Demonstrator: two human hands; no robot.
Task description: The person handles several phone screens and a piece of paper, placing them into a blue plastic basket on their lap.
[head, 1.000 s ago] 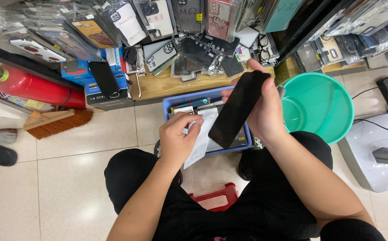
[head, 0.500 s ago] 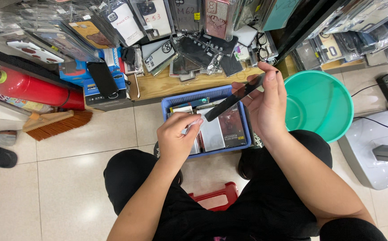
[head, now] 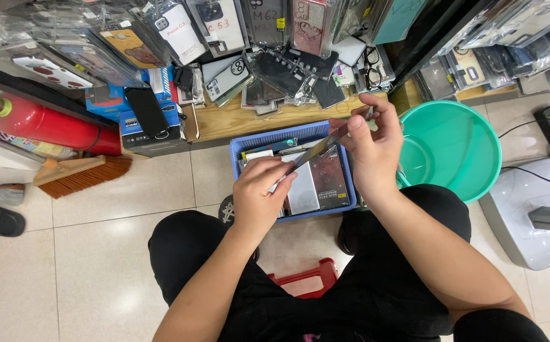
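Black and thin, the flat phone-case packet (head: 318,151) hangs edge-on above the blue plastic basket (head: 247,143); the left hand (head: 259,197) pinches its lower end, the right hand (head: 368,147) its upper end; such light fingertip holds could let it slip among the packets below.

A thin, flat, dark sheet (head: 318,151), likely a phone screen protector, is seen almost edge-on, tilted up from lower left to upper right. The left hand (head: 259,196) pinches its lower end and the right hand (head: 366,149) its upper end, above a blue plastic basket (head: 268,136) of flat packets on the floor.
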